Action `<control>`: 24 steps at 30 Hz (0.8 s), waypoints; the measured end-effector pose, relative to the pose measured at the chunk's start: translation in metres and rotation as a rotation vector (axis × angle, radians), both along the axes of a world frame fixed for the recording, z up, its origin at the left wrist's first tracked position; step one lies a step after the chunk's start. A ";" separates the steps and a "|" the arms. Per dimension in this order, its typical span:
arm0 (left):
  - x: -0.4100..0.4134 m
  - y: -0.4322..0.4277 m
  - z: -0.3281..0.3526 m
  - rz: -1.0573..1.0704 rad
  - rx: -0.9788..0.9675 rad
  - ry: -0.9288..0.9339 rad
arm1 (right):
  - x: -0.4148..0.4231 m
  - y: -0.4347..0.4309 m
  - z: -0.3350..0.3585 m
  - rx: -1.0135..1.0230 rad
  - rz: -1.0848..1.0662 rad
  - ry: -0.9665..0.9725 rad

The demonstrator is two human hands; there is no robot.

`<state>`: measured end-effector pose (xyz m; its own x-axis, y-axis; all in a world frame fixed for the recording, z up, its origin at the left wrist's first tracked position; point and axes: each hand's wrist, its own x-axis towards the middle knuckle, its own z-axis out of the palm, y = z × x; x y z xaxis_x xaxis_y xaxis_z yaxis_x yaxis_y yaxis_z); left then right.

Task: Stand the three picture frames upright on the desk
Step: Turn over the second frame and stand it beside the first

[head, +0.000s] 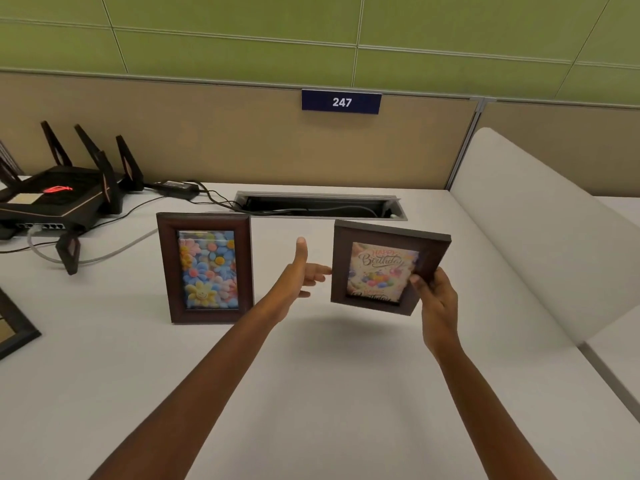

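A brown frame with a flower picture [207, 268] stands upright on the white desk [311, 393], left of centre. My right hand [434, 296] grips the lower right corner of a second brown frame with a birthday card [384, 268]; this frame hangs tilted above the desk. My left hand [301, 271] is open between the two frames, thumb up, fingertips close to the birthday frame's left edge. A third dark frame [14, 323] lies flat at the left edge, mostly cut off.
A black router with antennas [59, 199] and its cables [104, 251] occupy the back left. A cable slot [318, 204] is sunk in the desk behind the frames. A white divider [540, 230] rises on the right. A tan partition with a sign 247 [341, 102] closes the back.
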<state>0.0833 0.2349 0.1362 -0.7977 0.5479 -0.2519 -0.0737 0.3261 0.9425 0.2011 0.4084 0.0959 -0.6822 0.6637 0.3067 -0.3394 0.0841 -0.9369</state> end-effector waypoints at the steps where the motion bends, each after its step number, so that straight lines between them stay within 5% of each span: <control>1: 0.000 -0.001 -0.004 -0.011 -0.005 -0.025 | 0.000 0.001 -0.001 -0.019 0.003 -0.008; 24: -0.024 0.017 -0.045 0.158 0.367 -0.332 | -0.034 0.005 -0.021 -0.137 0.213 -0.244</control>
